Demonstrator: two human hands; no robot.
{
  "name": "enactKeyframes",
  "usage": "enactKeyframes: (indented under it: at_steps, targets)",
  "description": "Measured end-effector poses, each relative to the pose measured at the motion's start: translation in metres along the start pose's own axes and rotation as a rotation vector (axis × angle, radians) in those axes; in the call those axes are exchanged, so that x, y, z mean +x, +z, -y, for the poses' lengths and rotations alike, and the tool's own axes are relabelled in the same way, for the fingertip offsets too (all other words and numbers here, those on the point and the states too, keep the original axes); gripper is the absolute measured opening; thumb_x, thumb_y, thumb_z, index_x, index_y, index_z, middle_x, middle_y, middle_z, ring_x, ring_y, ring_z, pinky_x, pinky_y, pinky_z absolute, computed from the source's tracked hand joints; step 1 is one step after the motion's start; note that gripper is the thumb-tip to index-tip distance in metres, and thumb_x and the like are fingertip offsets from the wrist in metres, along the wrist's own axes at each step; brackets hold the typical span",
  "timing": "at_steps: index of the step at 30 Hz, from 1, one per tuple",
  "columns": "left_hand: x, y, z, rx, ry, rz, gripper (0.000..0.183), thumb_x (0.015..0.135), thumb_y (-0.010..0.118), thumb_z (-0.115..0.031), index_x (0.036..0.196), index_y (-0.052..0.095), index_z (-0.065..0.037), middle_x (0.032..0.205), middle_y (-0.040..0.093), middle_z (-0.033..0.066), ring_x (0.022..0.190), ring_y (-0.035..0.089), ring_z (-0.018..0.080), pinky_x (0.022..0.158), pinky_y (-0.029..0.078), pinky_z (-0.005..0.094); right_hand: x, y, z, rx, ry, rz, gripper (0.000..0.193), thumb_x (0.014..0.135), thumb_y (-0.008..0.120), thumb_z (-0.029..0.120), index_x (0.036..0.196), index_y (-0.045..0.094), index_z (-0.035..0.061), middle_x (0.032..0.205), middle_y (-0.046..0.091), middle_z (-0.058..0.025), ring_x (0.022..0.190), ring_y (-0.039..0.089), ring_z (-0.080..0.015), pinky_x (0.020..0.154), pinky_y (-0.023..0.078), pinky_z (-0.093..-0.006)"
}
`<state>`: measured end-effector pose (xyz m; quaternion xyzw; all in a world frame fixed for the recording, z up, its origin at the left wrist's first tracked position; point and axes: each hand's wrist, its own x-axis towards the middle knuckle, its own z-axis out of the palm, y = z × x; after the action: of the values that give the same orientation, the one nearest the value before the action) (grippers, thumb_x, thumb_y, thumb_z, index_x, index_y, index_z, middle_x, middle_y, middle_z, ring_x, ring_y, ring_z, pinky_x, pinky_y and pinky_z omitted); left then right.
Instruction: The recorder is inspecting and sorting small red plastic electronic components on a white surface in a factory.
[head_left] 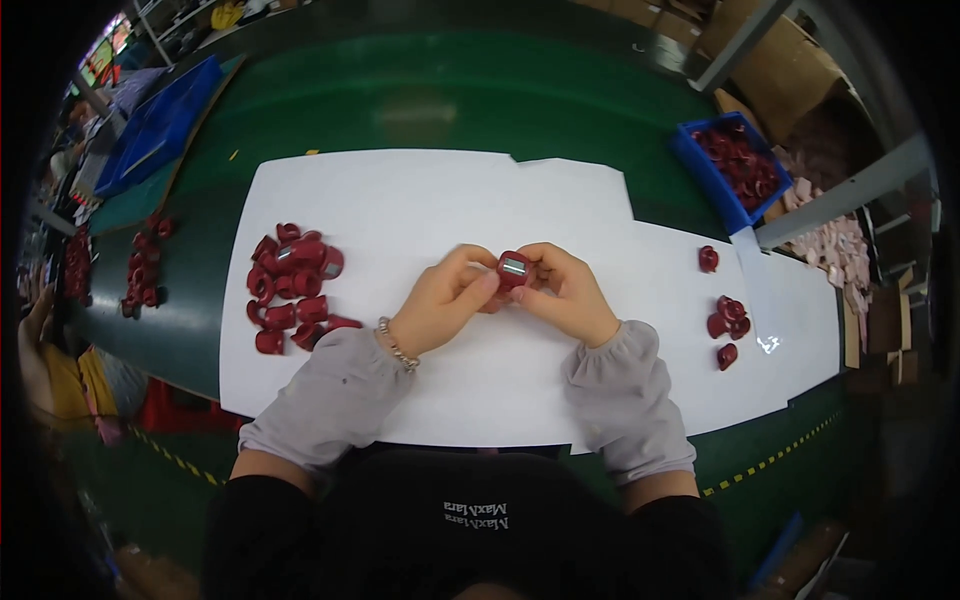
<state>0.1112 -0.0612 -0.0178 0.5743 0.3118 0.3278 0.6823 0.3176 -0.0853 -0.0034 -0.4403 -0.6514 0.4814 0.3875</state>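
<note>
Both my hands meet over the middle of a white paper sheet (pixel 420 200). Between their fingertips sits a small dark red plastic piece (pixel 514 268) with a grey rectangular window facing up. My left hand (pixel 448 298) pinches it from the left, a bead bracelet on the wrist. My right hand (pixel 566 292) grips it from the right. A pile of several similar red pieces (pixel 292 288) lies on the paper to the left of my left hand. A few more red pieces (pixel 726 320) lie on the paper to the right.
The paper lies on a green table (pixel 430 90). A blue bin (pixel 732 165) with red pieces stands at the far right, a blue tray (pixel 160 125) at the far left. More red pieces (pixel 142 265) lie left of the paper. Cardboard boxes and pink parts are right.
</note>
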Motion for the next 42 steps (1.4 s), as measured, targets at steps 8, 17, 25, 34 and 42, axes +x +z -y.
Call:
enactKeyframes:
  at_steps: [8, 17, 25, 34, 42]
  targets:
    - [0.0, -0.001, 0.0, 0.017, -0.018, 0.008, 0.022, 0.095, 0.049, -0.015, 0.113, 0.047, -0.002, 0.092, 0.063, 0.0079, 0.079, 0.059, 0.0127, 0.074, 0.049, 0.0256, 0.008, -0.065, 0.02, 0.7, -0.393, -0.656, 0.052, 0.096, 0.045, 0.032, 0.138, 0.03, 0.0051, 0.137, 0.04, -0.0138, 0.101, 0.05, -0.0184, 0.089, 0.039, -0.0325]
    - [-0.018, -0.043, -0.051, 1.153, 0.429, -0.315, 0.029, 0.077, 0.07, -0.016, 0.102, 0.063, -0.004, 0.091, 0.059, 0.0105, 0.083, 0.057, 0.0279, 0.073, 0.047, 0.0354, 0.008, -0.026, -0.021, 0.183, -0.08, -0.476, 0.033, 0.089, 0.054, 0.008, 0.121, 0.052, -0.0004, 0.102, 0.059, -0.0102, 0.081, 0.057, -0.0144, 0.075, 0.046, -0.0271]
    - [-0.057, -0.093, -0.046, 1.551, 0.169, -0.345, 0.025, 0.069, 0.068, -0.007, 0.094, 0.064, -0.007, 0.094, 0.059, 0.011, 0.089, 0.053, 0.0308, 0.079, 0.045, 0.0398, -0.001, 0.001, 0.007, -0.344, -0.212, -0.205, 0.022, 0.084, 0.059, 0.005, 0.105, 0.061, -0.0007, 0.093, 0.061, -0.0095, 0.078, 0.058, -0.0159, 0.069, 0.047, -0.0252]
    - [-0.029, -0.098, -0.047, 1.485, 0.101, -0.328, 0.025, 0.073, 0.067, -0.009, 0.098, 0.064, -0.007, 0.096, 0.063, 0.0114, 0.086, 0.056, 0.0279, 0.073, 0.041, 0.04, 0.0, 0.007, 0.002, -0.358, -0.283, -0.185, 0.019, 0.085, 0.06, 0.009, 0.102, 0.062, 0.0017, 0.089, 0.06, -0.0099, 0.069, 0.058, -0.0204, 0.063, 0.049, -0.0284]
    - [-0.058, -0.092, -0.063, 1.678, 0.081, -0.44, 0.027, 0.061, 0.078, -0.029, 0.075, 0.068, -0.009, 0.084, 0.055, 0.0083, 0.087, 0.048, 0.0272, 0.076, 0.034, 0.0414, -0.001, 0.01, 0.005, -0.42, -0.277, -0.16, 0.02, 0.085, 0.06, 0.009, 0.103, 0.062, 0.0028, 0.092, 0.061, -0.0095, 0.068, 0.059, -0.021, 0.063, 0.049, -0.0282]
